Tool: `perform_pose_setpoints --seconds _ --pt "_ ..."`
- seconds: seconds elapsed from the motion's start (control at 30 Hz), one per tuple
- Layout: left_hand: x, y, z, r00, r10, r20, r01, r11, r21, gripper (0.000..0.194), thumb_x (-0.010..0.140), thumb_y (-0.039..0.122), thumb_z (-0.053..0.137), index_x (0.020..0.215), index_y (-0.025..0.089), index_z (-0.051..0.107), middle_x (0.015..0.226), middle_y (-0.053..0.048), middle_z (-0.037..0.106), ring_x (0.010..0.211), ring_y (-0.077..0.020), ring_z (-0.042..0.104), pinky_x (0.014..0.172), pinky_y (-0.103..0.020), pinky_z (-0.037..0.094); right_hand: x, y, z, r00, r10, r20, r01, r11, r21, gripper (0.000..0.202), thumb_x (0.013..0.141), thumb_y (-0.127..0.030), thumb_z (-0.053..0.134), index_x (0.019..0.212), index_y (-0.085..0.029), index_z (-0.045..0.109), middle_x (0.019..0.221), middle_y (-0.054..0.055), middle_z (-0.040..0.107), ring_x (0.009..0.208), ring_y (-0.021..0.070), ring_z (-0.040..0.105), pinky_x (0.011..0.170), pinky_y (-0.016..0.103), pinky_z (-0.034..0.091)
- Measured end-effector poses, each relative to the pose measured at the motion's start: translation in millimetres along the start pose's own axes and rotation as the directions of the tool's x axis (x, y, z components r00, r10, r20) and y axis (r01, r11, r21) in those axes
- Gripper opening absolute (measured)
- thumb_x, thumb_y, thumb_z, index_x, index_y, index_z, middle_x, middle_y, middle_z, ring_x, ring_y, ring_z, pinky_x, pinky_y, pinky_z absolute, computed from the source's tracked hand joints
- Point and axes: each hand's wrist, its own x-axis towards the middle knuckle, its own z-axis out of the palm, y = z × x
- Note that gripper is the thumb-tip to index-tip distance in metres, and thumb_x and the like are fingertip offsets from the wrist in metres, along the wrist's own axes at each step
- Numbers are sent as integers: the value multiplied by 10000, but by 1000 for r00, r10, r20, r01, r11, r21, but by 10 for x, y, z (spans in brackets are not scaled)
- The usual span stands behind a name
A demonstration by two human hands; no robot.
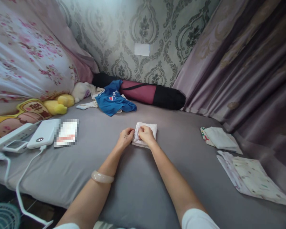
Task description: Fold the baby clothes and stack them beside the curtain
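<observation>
A small folded white cloth [152,129] lies on the grey bed sheet [95,133] in front of me. At its left edge, my left hand [126,137] has its fingers closed together on the cloth's side. My right hand [146,135] rests over the cloth's middle with fingers curled, pinching at its upper layer. The fingertips of both hands are partly hidden, and the cloth's exact kind does not show. A pale bangle [102,177] sits on my left forearm.
Folded clothes [221,139] and a patterned folded stack [255,178] lie at the right. A crumpled blue shirt [112,98] lies by a long maroon-and-black bag [140,92] at the back. A white power bank [43,133], power strip [14,136] and plush toys [54,106] are left.
</observation>
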Motion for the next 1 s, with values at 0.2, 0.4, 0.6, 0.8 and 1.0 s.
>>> perform_pose_setpoints --seconds 0.2,0.4,0.6,0.8,1.0 --pt "-91 147 -48 1000 -4 2 4 999 33 318 838 333 477 966 132 688 832 -61 713 773 -168 638 699 -247 477 -19 -46 -312 966 -210 -150 175 961 -216 349 920 -205 379 1165 -146 619 1119 125 673 1054 216 627 913 348 490" --pt "-141 172 -17 1000 -12 0 12 998 62 406 761 409 624 1072 149 636 859 -47 691 744 -168 632 691 -264 492 -80 151 -300 906 -421 -46 293 702 -649 582 965 -348 302 1476 -69 274 1560 167 201 1454 272 87 1148 516 55" --pt "-148 183 -22 999 -30 35 28 998 61 375 743 333 640 1067 145 628 864 -42 682 765 -169 626 713 -269 493 -50 275 -245 961 -245 126 264 688 -676 620 983 -398 222 1466 -14 284 1552 177 213 1447 280 128 1157 469 57" --pt "-138 230 -61 997 -69 -40 71 996 59 325 810 267 530 1086 122 623 927 -83 699 804 -181 643 750 -285 497 -103 91 -159 888 -459 16 348 648 -678 611 979 -369 224 1491 -35 219 1573 150 149 1458 247 71 1162 444 33" --pt "-130 224 -104 990 -63 -127 76 992 99 300 837 239 472 1056 121 639 986 -107 707 840 -196 646 808 -315 494 -106 222 46 907 -398 136 383 648 -658 606 965 -348 281 1467 -8 281 1536 172 268 1430 247 210 1156 370 126"
